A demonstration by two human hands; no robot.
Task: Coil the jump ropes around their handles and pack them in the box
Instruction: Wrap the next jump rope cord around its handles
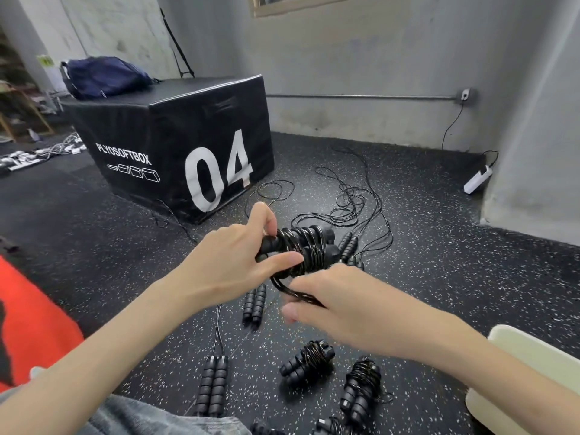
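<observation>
At the right edge a pale cream box (pixel 530 365) shows only a rim and corner; what lies inside it cannot be seen. A black plyo soft box (pixel 175 142) marked "04" stands on the speckled rubber floor (pixel 439 246), with a navy bag (pixel 103 76) resting on its top.

Jump ropes, counted: one held rope bundle (pixel 303 246) in the hands; two coiled bundles on the floor near the person, one at centre (pixel 307 362) and one just right of it (pixel 361 387), with part of another at the bottom edge (pixel 332 425). Three uncoiled handle pairs lie on the floor: one pair near the person's lap (pixel 213 387), one pair below the hands (pixel 255 304), one pair beyond the hands (pixel 350 246). Loose black cord (pixel 351 196) sprawls in tangled loops behind them.

The left hand (pixel 238 262) grips the two handles of the held bundle together, fingers curled over the top and thumb stretched along the near side onto the wraps. The right hand (pixel 332 302) pinches a loop of the cord just below the bundle, fingers curled around it, thumb pointing left. The bundle is raised above the floor, well apart from the cream box, with many turns of cord wound round its middle.

A red mat (pixel 28 318) lies at the left, and a white power strip (pixel 477 180) sits against the wall.
</observation>
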